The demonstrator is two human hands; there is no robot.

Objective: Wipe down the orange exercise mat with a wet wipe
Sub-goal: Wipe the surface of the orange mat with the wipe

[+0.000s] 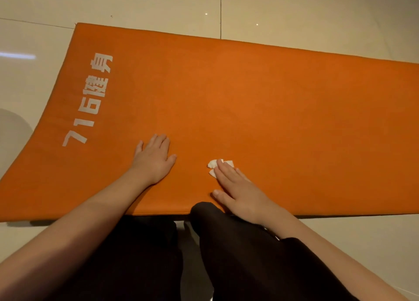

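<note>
The orange exercise mat (260, 101) lies flat on the tiled floor and runs out of view on the right. White printed characters sit near its left end. My left hand (154, 159) rests flat on the mat near the front edge, fingers straight. To its right, my right hand (235, 187) presses a crumpled white wet wipe (214, 164) onto the mat with straight fingers. Most of the wipe is hidden under those fingers.
Glossy cream floor tiles (158, 3) surround the mat. My knees in dark trousers (226, 244) are at the mat's front edge, one knee touching it. The mat's left corner curls slightly off the floor.
</note>
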